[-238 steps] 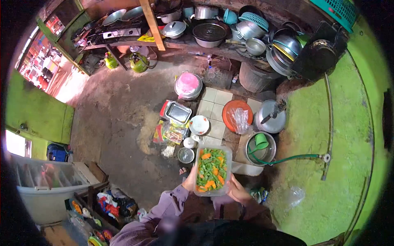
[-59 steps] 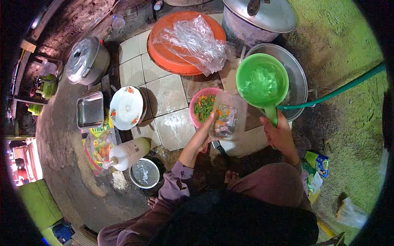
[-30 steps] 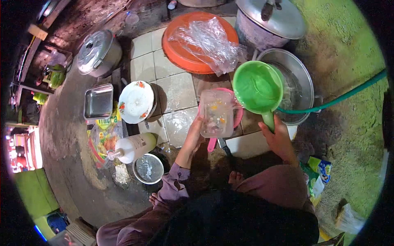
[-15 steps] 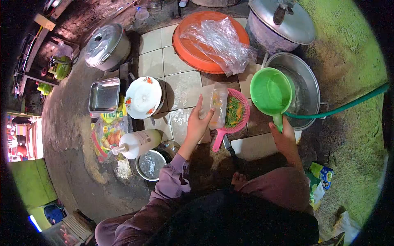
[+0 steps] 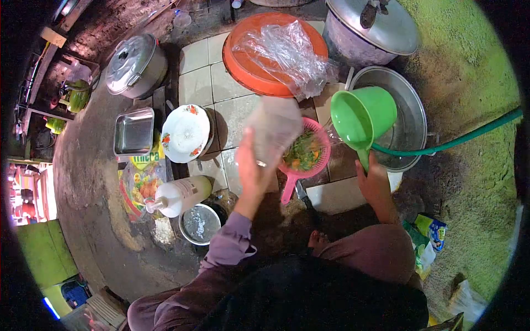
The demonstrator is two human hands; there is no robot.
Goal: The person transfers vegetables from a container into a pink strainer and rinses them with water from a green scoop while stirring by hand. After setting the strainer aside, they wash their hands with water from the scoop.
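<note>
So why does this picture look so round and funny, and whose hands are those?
The camera sits on a person's head and looks down, so its wide lens bends everything round. The hands are that person's own. The left hand holds a blurry clear plastic container tipped over a pink strainer full of cut vegetables. The right hand holds a green dipper by its handle, over a metal basin. On the tiled floor are a flowered plate and an orange tray.

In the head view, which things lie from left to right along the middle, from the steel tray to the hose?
Steel tray → white floral plate → left hand holding a clear container → pink strainer → green dipper → steel basin → green hose.
</note>
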